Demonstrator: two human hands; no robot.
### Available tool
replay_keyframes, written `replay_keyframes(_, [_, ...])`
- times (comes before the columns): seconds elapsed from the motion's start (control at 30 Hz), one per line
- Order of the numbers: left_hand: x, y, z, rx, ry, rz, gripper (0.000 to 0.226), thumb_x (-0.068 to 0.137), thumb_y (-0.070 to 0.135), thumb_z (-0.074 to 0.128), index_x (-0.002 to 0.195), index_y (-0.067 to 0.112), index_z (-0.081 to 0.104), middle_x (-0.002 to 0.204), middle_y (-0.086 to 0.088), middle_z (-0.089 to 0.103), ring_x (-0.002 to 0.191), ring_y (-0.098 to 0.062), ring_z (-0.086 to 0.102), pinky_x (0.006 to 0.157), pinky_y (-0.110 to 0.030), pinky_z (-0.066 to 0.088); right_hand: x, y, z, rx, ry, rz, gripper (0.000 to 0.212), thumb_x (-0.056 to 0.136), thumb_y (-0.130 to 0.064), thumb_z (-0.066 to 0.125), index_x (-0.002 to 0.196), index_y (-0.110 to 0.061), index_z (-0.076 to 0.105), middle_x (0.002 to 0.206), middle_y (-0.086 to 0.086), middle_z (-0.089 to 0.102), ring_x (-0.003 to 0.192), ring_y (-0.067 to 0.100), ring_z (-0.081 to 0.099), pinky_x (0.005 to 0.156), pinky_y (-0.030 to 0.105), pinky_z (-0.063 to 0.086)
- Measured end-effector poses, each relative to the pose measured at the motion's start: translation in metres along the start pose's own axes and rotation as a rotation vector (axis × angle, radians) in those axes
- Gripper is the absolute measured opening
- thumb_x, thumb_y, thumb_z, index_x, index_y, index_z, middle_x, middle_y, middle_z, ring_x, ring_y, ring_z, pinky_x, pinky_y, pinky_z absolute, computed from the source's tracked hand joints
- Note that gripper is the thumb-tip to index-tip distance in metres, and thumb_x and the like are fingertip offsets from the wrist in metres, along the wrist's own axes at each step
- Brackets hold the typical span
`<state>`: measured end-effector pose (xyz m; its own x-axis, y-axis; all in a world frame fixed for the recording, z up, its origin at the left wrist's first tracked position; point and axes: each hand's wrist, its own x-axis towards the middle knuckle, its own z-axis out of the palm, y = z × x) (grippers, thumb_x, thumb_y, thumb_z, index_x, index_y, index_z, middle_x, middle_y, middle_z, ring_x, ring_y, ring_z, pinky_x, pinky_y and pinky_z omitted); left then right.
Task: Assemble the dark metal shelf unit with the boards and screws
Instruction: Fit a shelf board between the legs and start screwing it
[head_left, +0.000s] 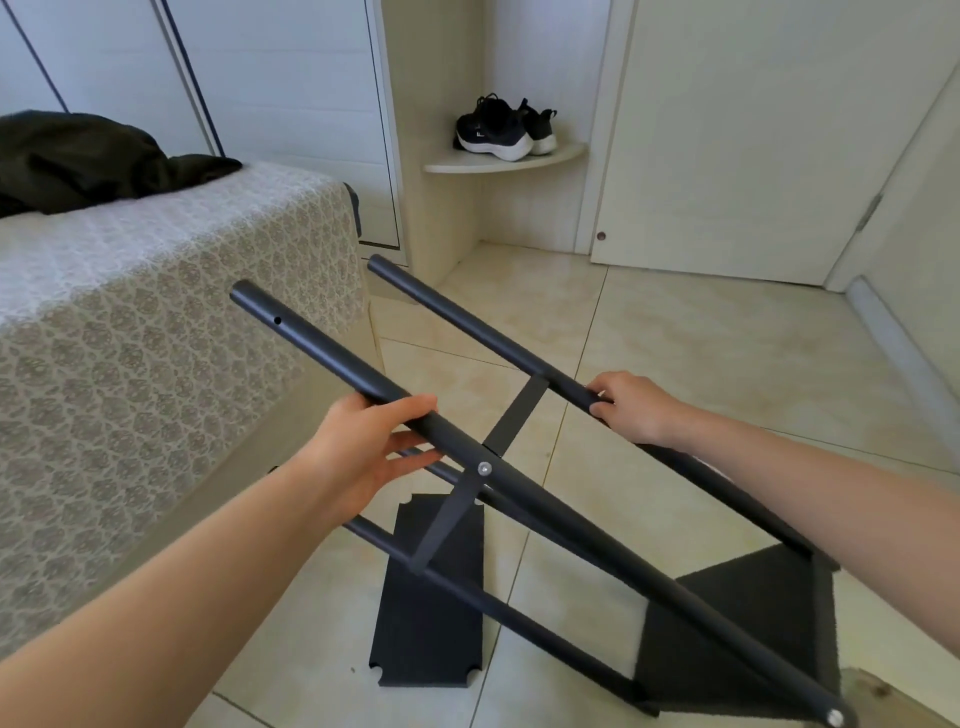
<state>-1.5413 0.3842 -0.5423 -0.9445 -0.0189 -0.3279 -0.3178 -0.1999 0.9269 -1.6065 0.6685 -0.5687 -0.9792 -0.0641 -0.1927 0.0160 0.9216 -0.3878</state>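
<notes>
The dark metal shelf frame is tilted over the tiled floor, its round posts pointing up and to the left. My left hand grips the near post just above a silver screw that fastens a flat cross brace. My right hand grips the far post. One dark board is fixed between the posts at the frame's lower right end. A second dark board with notched corners lies flat on the floor under the frame.
A bed with a patterned cover stands close on the left, dark clothing on top. A corner shelf holds black sneakers. A white door is behind. A wooden piece shows at the lower right.
</notes>
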Motion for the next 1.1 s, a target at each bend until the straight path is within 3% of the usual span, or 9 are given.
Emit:
replay_keyframes(0.13, [0.003,0.031,0.017,0.117,-0.035,0.046,0.033,0.088,0.006,0.074,0.117,0.006,0.058,0.11,-0.015,0.069,0.095,-0.029,0.074,0.073,-0.043,0.063,-0.017,0.005,-0.017,0.089,0.047,0.044,0.024,0.101,-0.018,0.05,0.123,-0.011,0.056,0.112,0.01,0.063,0.094,0.024,0.058,0.078,0.032,0.045])
replay_keyframes(0.33, [-0.002,0.068,0.05,0.286,-0.15,0.115,0.042,0.089,0.002,0.071,0.127,0.007,0.053,0.118,-0.016,0.066,0.1,-0.029,0.072,0.068,-0.039,0.063,-0.048,0.026,-0.028,0.242,0.108,0.139,0.007,0.099,-0.015,0.049,0.095,-0.011,0.055,0.08,0.003,0.055,0.074,0.02,0.054,0.057,0.027,0.037])
replay_keyframes(0.4, [-0.005,0.075,0.061,0.318,-0.171,0.142,0.042,0.089,0.001,0.071,0.127,0.008,0.053,0.118,-0.016,0.066,0.099,-0.03,0.072,0.066,-0.038,0.063,-0.06,0.033,-0.028,0.302,0.124,0.18,0.005,0.099,-0.015,0.049,0.097,-0.011,0.051,0.081,0.004,0.055,0.071,0.018,0.053,0.054,0.027,0.038])
replay_keyframes(0.57, [-0.012,0.082,0.084,0.389,-0.206,0.219,0.043,0.089,0.002,0.071,0.127,0.013,0.053,0.109,-0.01,0.069,0.087,-0.024,0.074,0.058,-0.031,0.061,-0.095,0.047,-0.021,0.479,0.179,0.261,0.011,0.1,-0.017,0.05,0.11,-0.016,0.044,0.097,0.005,0.056,0.082,0.019,0.057,0.06,0.029,0.045])
replay_keyframes(0.73, [-0.022,0.082,0.097,0.471,-0.315,0.27,0.044,0.089,0.001,0.07,0.126,0.017,0.052,0.107,-0.007,0.071,0.096,-0.025,0.073,0.073,-0.041,0.064,-0.132,0.05,-0.009,0.601,0.227,0.276,0.039,0.101,-0.012,0.049,0.135,-0.024,0.034,0.1,-0.006,0.053,0.092,0.017,0.058,0.082,0.036,0.052])
replay_keyframes(0.8, [-0.029,0.082,0.1,0.506,-0.358,0.298,0.043,0.088,0.0,0.07,0.122,0.02,0.053,0.105,-0.006,0.072,0.095,-0.024,0.074,0.071,-0.037,0.064,-0.145,0.051,-0.005,0.629,0.222,0.281,0.046,0.101,-0.01,0.05,0.14,-0.024,0.032,0.109,-0.004,0.052,0.104,0.023,0.058,0.09,0.04,0.054])
replay_keyframes(1.0, [-0.052,0.074,0.1,0.569,-0.449,0.356,0.042,0.088,-0.004,0.069,0.116,0.023,0.054,0.108,-0.006,0.07,0.088,-0.019,0.075,0.062,-0.023,0.059,-0.182,0.056,0.005,0.727,0.177,0.295,0.045,0.094,-0.006,0.061,0.128,-0.023,0.037,0.107,-0.002,0.052,0.099,0.023,0.06,0.066,0.028,0.057])
replay_keyframes(1.1, [-0.061,0.066,0.097,0.597,-0.47,0.382,0.042,0.089,-0.004,0.069,0.115,0.025,0.055,0.107,-0.006,0.071,0.088,-0.019,0.075,0.063,-0.022,0.059,-0.2,0.057,0.012,0.74,0.143,0.278,0.048,0.089,-0.005,0.067,0.123,-0.025,0.039,0.108,0.0,0.054,0.098,0.023,0.062,0.071,0.032,0.06])
